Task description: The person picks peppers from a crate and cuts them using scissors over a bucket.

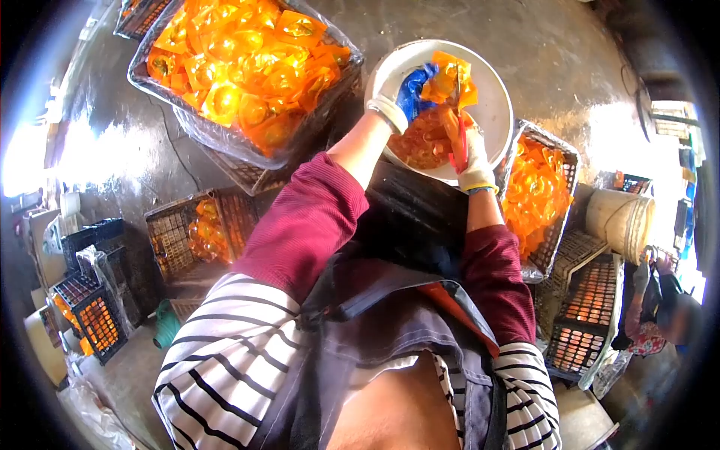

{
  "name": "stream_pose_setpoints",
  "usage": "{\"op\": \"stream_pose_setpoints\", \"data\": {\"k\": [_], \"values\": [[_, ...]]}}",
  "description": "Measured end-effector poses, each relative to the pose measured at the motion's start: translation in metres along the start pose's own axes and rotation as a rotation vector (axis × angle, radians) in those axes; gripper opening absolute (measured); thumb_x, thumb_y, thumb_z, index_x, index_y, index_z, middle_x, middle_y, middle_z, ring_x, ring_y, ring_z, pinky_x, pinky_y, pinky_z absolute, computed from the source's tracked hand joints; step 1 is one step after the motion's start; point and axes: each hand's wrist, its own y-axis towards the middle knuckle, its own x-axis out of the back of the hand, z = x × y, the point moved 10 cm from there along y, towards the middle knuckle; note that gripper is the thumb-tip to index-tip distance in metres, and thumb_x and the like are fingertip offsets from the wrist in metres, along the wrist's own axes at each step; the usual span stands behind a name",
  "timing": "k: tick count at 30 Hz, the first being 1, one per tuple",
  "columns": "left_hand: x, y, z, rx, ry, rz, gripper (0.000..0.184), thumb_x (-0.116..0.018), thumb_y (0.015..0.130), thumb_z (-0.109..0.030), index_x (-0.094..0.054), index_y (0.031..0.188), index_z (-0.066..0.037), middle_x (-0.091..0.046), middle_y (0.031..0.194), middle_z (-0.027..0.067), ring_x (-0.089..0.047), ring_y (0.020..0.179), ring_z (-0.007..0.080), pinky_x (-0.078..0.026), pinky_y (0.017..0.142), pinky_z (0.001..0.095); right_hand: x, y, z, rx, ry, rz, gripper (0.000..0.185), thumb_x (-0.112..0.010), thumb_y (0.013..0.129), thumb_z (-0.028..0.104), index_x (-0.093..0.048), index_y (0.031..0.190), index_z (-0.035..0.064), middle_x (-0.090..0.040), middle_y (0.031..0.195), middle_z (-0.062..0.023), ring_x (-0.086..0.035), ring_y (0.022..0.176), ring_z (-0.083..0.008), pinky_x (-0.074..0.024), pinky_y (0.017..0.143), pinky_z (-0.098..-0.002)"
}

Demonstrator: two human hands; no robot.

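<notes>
Holding a glossy orange piece [450, 76] by its left edge in the blue-gloved left hand [417, 90], up over the far part of a white tub [495, 101]. Seen with left fingers pressed narrow on that edge, exact thumb placement partly hidden, cannot tell. Gripping red-handled scissors [458, 146] in the right hand [466, 150], fingers wrapped round the handles, blades pointing far and overlapping the piece in view; cannot tell if actually biting into it. Lying lower in the tub, more orange scraps [420, 146]. Heaped to the left, in a crate with a clear plastic liner [274, 160], plenty of similar orange sheets [247, 67], squarish, some with rounded middles; heaped again in the crate [553, 141] just right of the tub. Likely very light, judging by the thin look; probably bendy but a bit springy, slick on the shiny side, easy to crease or tear. Best to pinch by a flat corner or outer edge, left side for choice, well off the blades; avoid squeezing any rounded middle, might dent. Probably apt to cling or nest in the heaps, so better lifted singly by a corner.
</notes>
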Motion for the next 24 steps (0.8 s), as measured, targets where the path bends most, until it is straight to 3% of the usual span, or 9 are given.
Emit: {"op": "stream_pose_setpoints", "data": {"k": [1,4,8,12,16,19,22,23,24], "values": [[-0.022,-0.024,-0.023,-0.081,0.047,-0.019,0.036,-0.060,0.087,-0.028,-0.057,0.114,-0.004,-0.062,0.102,0.0056,-0.058,0.096,0.0162,-0.046,0.083,0.0266,0.002,0.002,0.007,0.080,-0.018,-0.031,0.030,-0.054,0.092,0.020,-0.054,0.116,0.0018,-0.065,0.094,-0.0119,-0.065,0.065,-0.0234,-0.0520,0.050,-0.0266],[-0.014,0.007,0.011,-0.027,0.148,0.134,0.037,-0.060,0.088,-0.033,-0.058,0.113,-0.005,-0.063,0.101,0.0056,-0.058,0.097,0.0168,-0.046,0.083,0.0265,-0.002,-0.004,0.003,0.020,0.111,-0.009,0.029,-0.054,0.092,0.020,-0.054,0.115,0.0026,-0.064,0.094,-0.0118,-0.065,0.066,-0.0237,-0.0527,0.051,-0.0279],[0.002,0.015,-0.004,-0.224,1.170,0.036,0.058,-0.042,0.090,-0.054,-0.059,0.110,-0.003,-0.064,0.100,0.0192,-0.060,0.094,0.0330,-0.047,0.081,0.0372,-0.016,-0.009,0.001,-0.156,0.196,0.094,0.027,-0.055,0.091,0.018,-0.055,0.113,0.0026,-0.064,0.091,-0.0116,-0.065,0.065,-0.0218,-0.0517,0.050,-0.0276],[0.040,0.050,0.033,-0.097,0.674,-0.098,0.035,-0.052,0.092,-0.030,-0.058,0.113,-0.003,-0.064,0.100,0.0076,-0.061,0.088,0.0148,-0.048,0.077,0.0257,-0.003,0.000,-0.019,-0.144,0.271,0.026,0.025,-0.057,0.090,0.013,-0.054,0.112,0.0011,-0.064,0.087,-0.0112,-0.064,0.063,-0.0204,-0.0496,0.047,-0.0267],[0.055,0.081,0.049,-0.273,0.735,0.066,0.032,-0.054,0.091,-0.027,-0.059,0.113,-0.004,-0.063,0.100,0.0072,-0.061,0.087,0.0135,-0.049,0.076,0.0253,-0.015,-0.017,0.018,-0.104,0.172,0.106,0.026,-0.058,0.088,0.009,-0.053,0.112,0.0008,-0.064,0.084,-0.0109,-0.063,0.060,-0.0193,-0.0487,0.047,-0.0250],[0.012,0.031,0.009,-0.053,0.813,0.088,0.032,-0.059,0.085,-0.021,-0.059,0.112,-0.004,-0.063,0.099,0.0059,-0.060,0.085,0.0126,-0.048,0.076,0.0251,0.000,-0.017,0.017,-0.081,0.191,-0.001,0.027,-0.050,0.092,0.020,-0.055,0.114,0.0054,-0.063,0.082,-0.0100,-0.062,0.061,-0.0196,-0.0487,0.051,-0.0269],[0.003,0.022,0.004,0.010,1.146,0.088,0.038,-0.067,0.079,-0.019,-0.059,0.113,-0.004,-0.064,0.102,0.0078,-0.059,0.092,0.0141,-0.047,0.081,0.0235,0.022,-0.009,0.019,-0.060,-0.373,-0.060,0.027,-0.047,0.093,0.017,-0.053,0.117,0.0052,-0.065,0.078,-0.0117,-0.062,0.060,-0.0201,-0.0494,0.052,-0.0283],[-0.006,0.010,-0.017,-0.112,1.240,0.061,0.037,-0.068,0.078,-0.022,-0.061,0.110,-0.005,-0.065,0.100,0.0062,-0.060,0.086,0.0151,-0.048,0.077,0.0254,0.023,-0.017,0.023,-0.051,-0.148,-0.116,0.027,-0.047,0.093,0.018,-0.055,0.116,0.0048,-0.066,0.081,-0.0118,-0.063,0.061,-0.0205,-0.0501,0.053,-0.0292],[-0.003,0.007,-0.024,-0.158,1.086,0.029,0.037,-0.069,0.078,-0.024,-0.062,0.109,-0.006,-0.065,0.096,0.0043,-0.060,0.082,0.0147,-0.048,0.075,0.0267,0.024,-0.029,0.028,-0.042,0.075,-0.159,0.027,-0.048,0.092,0.018,-0.056,0.114,0.0043,-0.066,0.084,-0.0119,-0.063,0.062,-0.0210,-0.0508,0.055,-0.0301]]}}
